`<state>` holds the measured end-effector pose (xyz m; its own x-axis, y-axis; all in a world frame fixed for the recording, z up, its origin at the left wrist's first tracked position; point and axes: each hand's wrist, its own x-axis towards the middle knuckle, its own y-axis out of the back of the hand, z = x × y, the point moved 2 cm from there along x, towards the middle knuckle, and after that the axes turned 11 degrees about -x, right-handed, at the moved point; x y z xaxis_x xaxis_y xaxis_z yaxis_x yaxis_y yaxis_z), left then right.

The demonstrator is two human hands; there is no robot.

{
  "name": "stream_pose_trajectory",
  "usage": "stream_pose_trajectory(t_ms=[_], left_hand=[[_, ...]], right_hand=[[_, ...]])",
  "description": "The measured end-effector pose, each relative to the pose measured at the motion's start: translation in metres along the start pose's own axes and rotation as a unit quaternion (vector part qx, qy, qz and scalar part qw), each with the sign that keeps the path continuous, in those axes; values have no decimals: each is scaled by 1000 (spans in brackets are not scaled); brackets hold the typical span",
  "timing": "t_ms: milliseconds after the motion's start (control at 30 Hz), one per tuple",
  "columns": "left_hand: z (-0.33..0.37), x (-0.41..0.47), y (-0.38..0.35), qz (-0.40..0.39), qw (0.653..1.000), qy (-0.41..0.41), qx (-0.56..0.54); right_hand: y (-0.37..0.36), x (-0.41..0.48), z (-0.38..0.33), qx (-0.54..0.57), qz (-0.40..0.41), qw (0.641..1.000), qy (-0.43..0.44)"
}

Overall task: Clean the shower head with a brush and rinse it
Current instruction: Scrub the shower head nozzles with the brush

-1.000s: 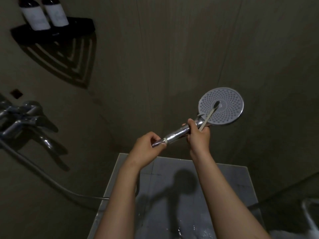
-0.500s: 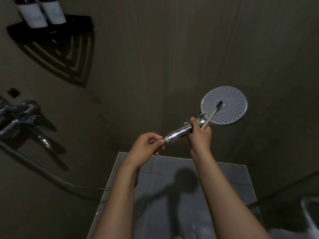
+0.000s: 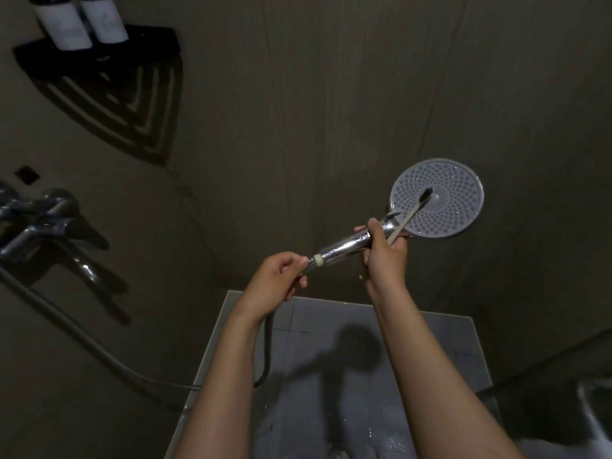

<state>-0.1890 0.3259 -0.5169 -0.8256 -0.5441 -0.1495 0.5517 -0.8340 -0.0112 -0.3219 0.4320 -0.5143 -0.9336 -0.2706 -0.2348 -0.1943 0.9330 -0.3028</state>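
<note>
A round shower head [image 3: 453, 210] with a dotted spray face and a chrome handle is held up in front of the dark wall, face toward me. My left hand [image 3: 276, 281] grips the lower end of the handle where the hose joins. My right hand [image 3: 384, 256] is wrapped around the handle just below the head and also holds a pale-handled brush [image 3: 409, 215]. The brush's dark bristles rest near the centre of the spray face.
A grey hose [image 3: 82, 339] runs from the handle down and left to the chrome mixer tap [image 3: 36, 226] on the left wall. A black corner shelf [image 3: 139, 41] with two bottles [image 3: 82, 21] hangs at the upper left. Wet grey floor tiles [image 3: 447, 342] lie below.
The shower head has shifted slightly right and up with both hands. The brush tip has moved toward the centre of the spray face. My left hand has slid down to the handle's end.
</note>
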Motion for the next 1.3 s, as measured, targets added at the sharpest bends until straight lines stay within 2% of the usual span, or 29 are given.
stream_pose_trajectory(t_ms=[133, 600, 767, 833, 967, 1033, 1133, 1300], left_hand=[[-2, 1, 1, 6, 1000, 4, 10], [-2, 0, 1, 48, 995, -89, 13], [3, 1, 1, 45, 987, -113, 106], [3, 0, 2, 44, 985, -96, 140], [-1, 3, 1, 29, 984, 6, 173], [-2, 5, 1, 13, 980, 19, 196], [-4, 4, 3, -10, 983, 16, 182], [-2, 1, 3, -4, 988, -57, 146]], right_hand=[[1, 1, 2, -12, 0, 1000, -2], [-4, 0, 3, -13, -4, 1000, -9], [-3, 0, 8, -8, 5, 1000, -23], [-2, 3, 9, -8, 12, 1000, -26], [0, 8, 12, -21, 20, 999, -27], [1, 9, 12, -22, 20, 999, -23], [0, 7, 11, -22, 18, 999, -19], [2, 6, 12, -33, 21, 999, -22]])
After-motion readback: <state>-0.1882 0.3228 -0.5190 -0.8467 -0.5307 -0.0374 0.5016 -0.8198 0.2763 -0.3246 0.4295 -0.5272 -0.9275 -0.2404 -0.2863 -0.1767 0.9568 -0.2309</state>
